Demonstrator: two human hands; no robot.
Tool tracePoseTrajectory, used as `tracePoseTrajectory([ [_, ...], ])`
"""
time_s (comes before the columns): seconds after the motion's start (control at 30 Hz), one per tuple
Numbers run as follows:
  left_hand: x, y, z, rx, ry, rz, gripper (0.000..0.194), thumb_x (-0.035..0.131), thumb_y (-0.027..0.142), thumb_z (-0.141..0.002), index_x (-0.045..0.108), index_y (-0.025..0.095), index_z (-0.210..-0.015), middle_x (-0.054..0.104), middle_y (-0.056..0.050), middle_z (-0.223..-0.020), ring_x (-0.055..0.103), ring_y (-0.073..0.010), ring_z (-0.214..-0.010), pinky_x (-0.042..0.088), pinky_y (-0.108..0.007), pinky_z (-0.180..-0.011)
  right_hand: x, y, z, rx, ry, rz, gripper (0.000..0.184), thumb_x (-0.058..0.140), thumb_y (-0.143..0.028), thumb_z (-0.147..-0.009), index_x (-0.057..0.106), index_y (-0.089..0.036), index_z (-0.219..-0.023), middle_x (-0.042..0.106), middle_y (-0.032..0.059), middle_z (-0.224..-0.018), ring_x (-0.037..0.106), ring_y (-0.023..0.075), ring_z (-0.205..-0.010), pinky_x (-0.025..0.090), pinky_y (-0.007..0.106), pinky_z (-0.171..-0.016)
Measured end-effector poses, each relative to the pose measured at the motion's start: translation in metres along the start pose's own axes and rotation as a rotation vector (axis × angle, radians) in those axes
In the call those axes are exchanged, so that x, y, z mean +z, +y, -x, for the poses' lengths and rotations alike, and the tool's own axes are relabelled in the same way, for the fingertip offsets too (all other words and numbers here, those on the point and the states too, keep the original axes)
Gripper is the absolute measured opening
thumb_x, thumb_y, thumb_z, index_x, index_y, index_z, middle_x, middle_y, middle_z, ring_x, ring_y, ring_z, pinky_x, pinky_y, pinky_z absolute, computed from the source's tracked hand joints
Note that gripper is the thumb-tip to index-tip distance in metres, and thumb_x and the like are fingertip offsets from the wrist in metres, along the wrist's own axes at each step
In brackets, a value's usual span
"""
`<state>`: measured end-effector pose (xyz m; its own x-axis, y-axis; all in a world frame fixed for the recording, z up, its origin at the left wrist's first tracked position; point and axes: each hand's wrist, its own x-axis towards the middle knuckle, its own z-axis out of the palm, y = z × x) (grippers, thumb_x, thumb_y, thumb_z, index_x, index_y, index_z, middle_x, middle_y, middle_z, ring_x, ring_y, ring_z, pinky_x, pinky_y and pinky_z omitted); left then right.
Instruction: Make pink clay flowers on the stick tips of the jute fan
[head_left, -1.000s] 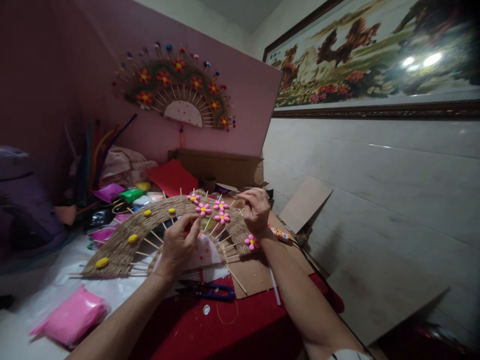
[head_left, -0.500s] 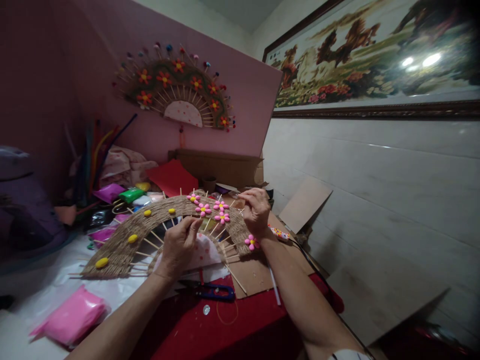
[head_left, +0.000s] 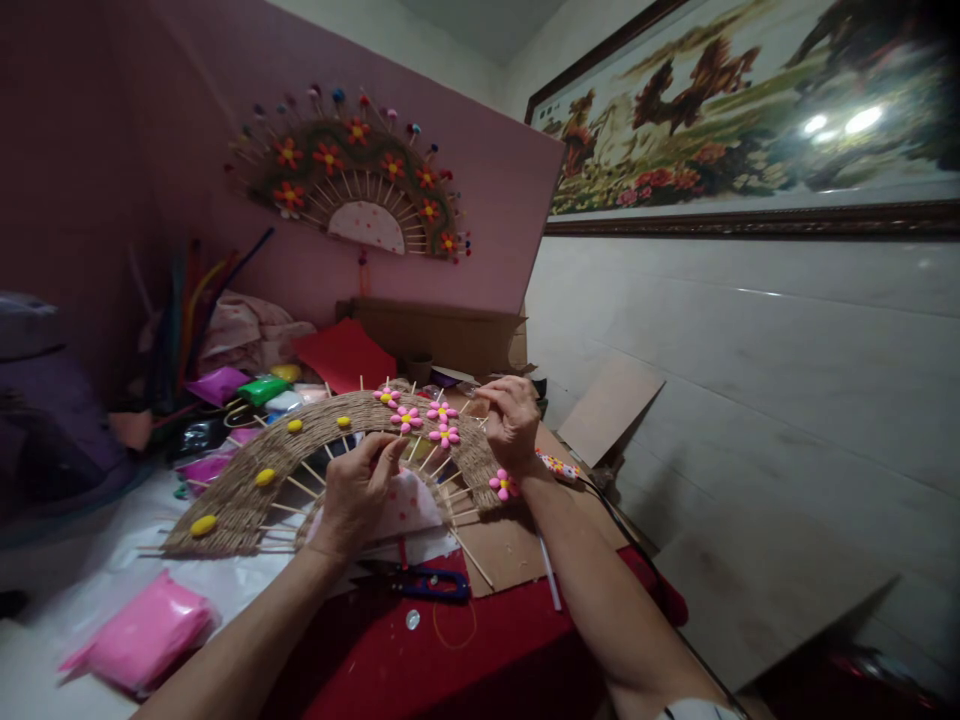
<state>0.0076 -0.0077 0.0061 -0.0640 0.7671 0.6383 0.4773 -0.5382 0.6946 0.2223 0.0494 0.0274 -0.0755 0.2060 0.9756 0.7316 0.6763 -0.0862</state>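
A fan-shaped craft piece of woven twine on thin wooden sticks, the woven fan [head_left: 247, 500], lies across the work surface. Pink clay flowers with yellow centres, such as one pink flower [head_left: 444, 435], sit on its right half; single yellow clay ovals [head_left: 265, 477] dot the left half. My left hand [head_left: 360, 495] is closed in a pinch over the fan's inner sticks, its fingertips near the twine's lower edge. My right hand [head_left: 514, 420] is pinched above the right side of the fan. What either pinch holds is too small to make out.
Blue-handled thread snips [head_left: 431, 583] lie on the red cloth [head_left: 360, 660] in front. A pink clay packet [head_left: 146, 630] is at left. Behind are clay packs, including a green pack [head_left: 264, 389]. A finished fan [head_left: 330, 158] hangs on the pink board. A cord runs along the right.
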Motion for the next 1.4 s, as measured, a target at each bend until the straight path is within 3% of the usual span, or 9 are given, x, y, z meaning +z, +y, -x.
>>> tracePoseTrajectory([
  [0.33, -0.0015, 0.0023, 0.0007, 0.006, 0.046, -0.086, 0.024, 0.054, 0.039, -0.081, 0.066, 0.019, -0.075, 0.063, 0.002, -0.062, 0.054, -0.0108, -0.056, 0.038, -0.022, -0.057, -0.0006, -0.0011, -0.0008, 0.007, 0.003, -0.006, 0.032, 0.046, -0.001, -0.072, 0.068, -0.022, -0.085, 0.065, 0.0035, -0.085, 0.052, 0.0205, -0.091, 0.045, 0.041, -0.085],
  [0.93, -0.0018, 0.0031, 0.0006, -0.039, 0.028, -0.05, 0.029, 0.049, 0.039, -0.083, 0.066, 0.018, -0.074, 0.056, 0.003, -0.051, 0.049, -0.0099, -0.048, 0.035, -0.022, -0.05, 0.0001, -0.0009, 0.0001, 0.003, -0.007, -0.003, 0.031, 0.047, -0.001, -0.072, 0.067, -0.021, -0.084, 0.064, 0.0036, -0.085, 0.052, 0.0204, -0.091, 0.045, 0.04, -0.085],
  [1.07, -0.0006, 0.0012, 0.0011, -0.03, 0.039, -0.072, 0.028, 0.049, 0.038, -0.084, 0.067, 0.018, -0.077, 0.06, 0.002, -0.056, 0.052, -0.0108, -0.052, 0.038, -0.022, -0.053, 0.0, -0.0012, 0.0, 0.012, -0.01, -0.008, 0.032, 0.047, -0.001, -0.072, 0.067, -0.022, -0.084, 0.064, 0.0031, -0.085, 0.052, 0.0206, -0.09, 0.045, 0.041, -0.084],
  [1.27, 0.0016, -0.0016, 0.0006, 0.021, 0.05, -0.025, 0.027, 0.053, 0.035, -0.082, 0.066, 0.017, -0.099, 0.067, -0.002, -0.072, 0.058, -0.0114, -0.061, 0.043, -0.023, -0.06, 0.0, -0.0007, -0.0004, 0.002, 0.0, -0.011, 0.034, 0.047, 0.0, -0.071, 0.068, -0.022, -0.086, 0.064, 0.0034, -0.085, 0.052, 0.0207, -0.09, 0.045, 0.042, -0.084],
  [1.4, 0.0013, -0.0005, -0.0007, 0.048, 0.09, -0.074, 0.021, 0.06, 0.033, -0.077, 0.067, 0.019, -0.09, 0.065, 0.0, -0.069, 0.053, -0.01, -0.056, 0.041, -0.023, -0.057, -0.0002, -0.0005, -0.0003, 0.01, -0.007, -0.014, 0.035, 0.046, 0.0, -0.071, 0.068, -0.023, -0.086, 0.064, 0.0032, -0.085, 0.052, 0.0209, -0.09, 0.045, 0.042, -0.084],
])
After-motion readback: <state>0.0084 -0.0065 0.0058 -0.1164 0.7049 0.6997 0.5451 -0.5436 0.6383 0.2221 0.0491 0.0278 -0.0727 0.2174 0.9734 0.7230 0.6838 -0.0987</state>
